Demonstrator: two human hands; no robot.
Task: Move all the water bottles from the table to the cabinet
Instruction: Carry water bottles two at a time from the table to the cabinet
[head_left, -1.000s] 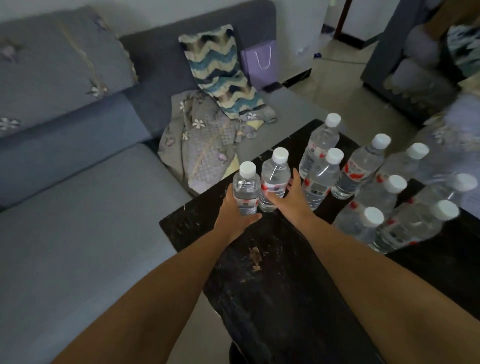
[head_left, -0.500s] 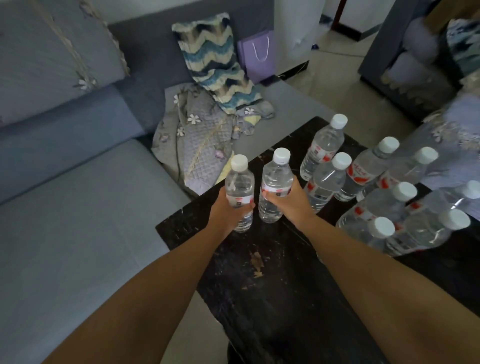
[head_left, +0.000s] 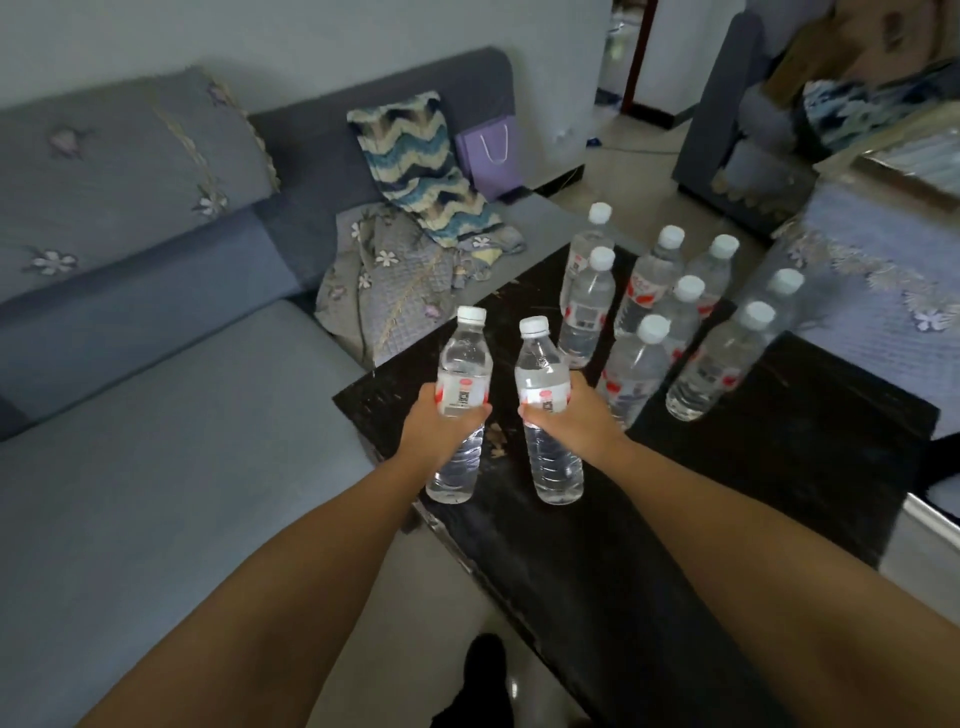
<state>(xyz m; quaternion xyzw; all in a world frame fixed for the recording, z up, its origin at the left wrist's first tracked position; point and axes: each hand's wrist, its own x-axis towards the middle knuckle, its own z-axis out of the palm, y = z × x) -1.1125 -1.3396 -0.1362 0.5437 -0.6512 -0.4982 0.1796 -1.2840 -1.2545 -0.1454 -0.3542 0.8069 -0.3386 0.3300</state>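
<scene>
The left hand (head_left: 439, 434) is wrapped around one water bottle (head_left: 461, 400), and the right hand (head_left: 569, 418) is wrapped around a second water bottle (head_left: 545, 410). Both bottles are up in the air, just above the near corner of the black desk (head_left: 779, 467). They stand almost straight up, with their white caps on top.

To do this step well, I think each hand should keep a firm squeeze on the middle of its bottle, right on the label, so nothing slips. The bottles should stay apart so they do not bump. It is best to carry them upright and walk slowly to the cabinet, which cannot be seen here.

Both arms reach out straight in front of the person, side by side, with the fingers curled round the front of each bottle.

Eight more bottles (head_left: 670, 317) stand close together on the far side of the desk, so much of the job is left. A grey sofa (head_left: 156, 415) is on the left.
</scene>
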